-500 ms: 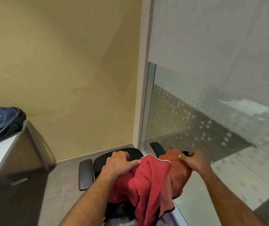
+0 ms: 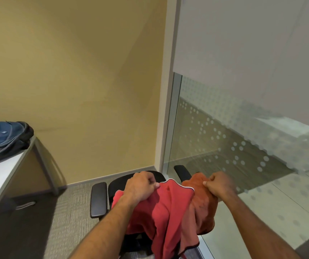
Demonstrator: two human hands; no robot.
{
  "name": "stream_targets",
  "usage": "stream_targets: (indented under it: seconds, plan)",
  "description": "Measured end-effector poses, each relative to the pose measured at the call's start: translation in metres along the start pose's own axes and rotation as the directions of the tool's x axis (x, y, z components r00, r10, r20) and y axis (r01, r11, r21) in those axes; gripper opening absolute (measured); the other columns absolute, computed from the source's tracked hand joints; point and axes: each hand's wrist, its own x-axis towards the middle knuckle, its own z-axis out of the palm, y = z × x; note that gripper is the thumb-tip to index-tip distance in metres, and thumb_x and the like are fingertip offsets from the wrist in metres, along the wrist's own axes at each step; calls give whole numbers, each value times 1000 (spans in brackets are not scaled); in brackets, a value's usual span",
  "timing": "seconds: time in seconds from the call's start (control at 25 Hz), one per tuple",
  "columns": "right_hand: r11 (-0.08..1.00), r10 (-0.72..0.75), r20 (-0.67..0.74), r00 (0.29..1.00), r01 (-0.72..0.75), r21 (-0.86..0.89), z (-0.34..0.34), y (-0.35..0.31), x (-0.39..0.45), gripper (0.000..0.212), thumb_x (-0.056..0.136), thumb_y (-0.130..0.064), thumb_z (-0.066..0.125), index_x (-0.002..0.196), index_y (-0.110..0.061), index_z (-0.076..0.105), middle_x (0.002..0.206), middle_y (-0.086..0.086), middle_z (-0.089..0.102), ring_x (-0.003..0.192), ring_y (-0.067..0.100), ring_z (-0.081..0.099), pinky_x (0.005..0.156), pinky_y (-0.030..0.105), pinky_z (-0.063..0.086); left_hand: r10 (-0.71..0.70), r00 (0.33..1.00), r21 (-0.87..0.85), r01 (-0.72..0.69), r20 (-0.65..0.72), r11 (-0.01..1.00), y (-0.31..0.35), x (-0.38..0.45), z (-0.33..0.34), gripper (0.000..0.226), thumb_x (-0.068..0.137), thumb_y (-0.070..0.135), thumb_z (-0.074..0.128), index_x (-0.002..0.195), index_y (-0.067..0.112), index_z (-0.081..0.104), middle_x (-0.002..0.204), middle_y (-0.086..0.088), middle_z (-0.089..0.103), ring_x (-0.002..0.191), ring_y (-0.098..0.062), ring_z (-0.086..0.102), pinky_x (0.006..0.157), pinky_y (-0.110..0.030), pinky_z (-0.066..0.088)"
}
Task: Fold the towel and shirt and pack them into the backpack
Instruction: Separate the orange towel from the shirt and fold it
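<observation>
A red shirt [image 2: 168, 208] with white-and-dark trim hangs over the back of a black office chair [image 2: 98, 199]. Beside it on the right hangs an orange towel [image 2: 201, 206]. My left hand [image 2: 140, 186] grips the top of the red shirt, fingers curled into the cloth. My right hand [image 2: 218, 186] grips the top of the orange towel in a fist. A blue backpack [image 2: 2, 139] lies on the white desk [image 2: 0, 176] at the far left, well away from both hands.
The chair stands in a corner between a tan wall [image 2: 75, 71] and a frosted, dotted glass partition [image 2: 243, 146]. Grey carpet [image 2: 65, 212] lies between desk and chair. A dark cabinet [image 2: 9, 221] sits under the desk.
Both hands have closed tighter on the cloth. The left hand went from lying on the shirt to gripping it, and the shirt's top is bunched up slightly.
</observation>
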Motion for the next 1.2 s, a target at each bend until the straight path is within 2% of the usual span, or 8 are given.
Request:
stream_targets:
  seconds: [0.08,0.2,0.32,0.48,0.76,0.92,1.0,1.2]
  plan:
    - [996,-40,-47,998,44,81,-4,-11,0,28,79,-27,69,56,-14,59,59,4,64,60,22,61,58,29,46,7,998,-38,-9,-58,999,-1,2,-7,19,81,43,72,69,30,64,77,10,64,83,-15,63,76,-33,52]
    - [958,-100,-95,990,122,259,-14,-34,3,28,81,-18,72,57,-13,58,58,2,59,57,16,55,55,28,39,30,988,-35,-36,-151,999,0,1,-24,15,83,38,73,78,25,70,77,8,63,80,-16,61,66,-27,40]
    - [939,-176,-145,974,210,271,-25,-60,7,28,80,-22,75,59,-15,59,59,-2,57,67,22,59,62,28,37,32,971,-37,-42,-236,998,0,-2,-41,14,83,36,73,81,22,73,82,4,70,83,-18,65,66,-25,40]
    - [920,-272,-183,945,311,237,-39,-96,6,23,79,-27,74,64,-19,58,62,-10,52,75,24,58,66,26,35,-33,931,-150,-23,-364,988,1,-1,-76,15,83,31,75,71,24,69,68,8,63,72,-16,62,62,-25,40]
    - [783,-431,-200,880,475,402,-59,-175,-2,15,73,-22,81,72,-18,67,77,1,65,83,24,64,73,27,43,-122,750,-213,-26,-650,977,-10,-13,-180,13,82,27,76,73,20,71,65,3,64,66,-19,63,63,-27,49]
    - [666,-531,-202,823,553,501,-65,-236,-23,20,71,-21,83,66,-23,64,80,-1,68,84,20,65,79,31,50,-158,669,-274,-70,-726,959,-22,-35,-231,14,82,23,77,71,20,69,65,-3,68,60,-24,70,61,-42,61]
    - [600,-587,-206,783,592,538,-65,-271,-37,19,70,-21,84,66,-24,66,83,0,71,84,19,67,83,35,54,-195,624,-321,-94,-756,942,-27,-47,-253,12,84,17,76,74,15,70,65,-6,69,57,-23,71,56,-42,62]
    - [457,-701,-218,679,662,594,-52,-365,-78,15,70,-20,85,72,-19,70,82,2,73,81,17,68,80,33,56,-274,536,-402,-135,-799,906,-53,-72,-310,12,87,12,74,76,9,70,66,-12,70,56,-25,72,56,-42,62]
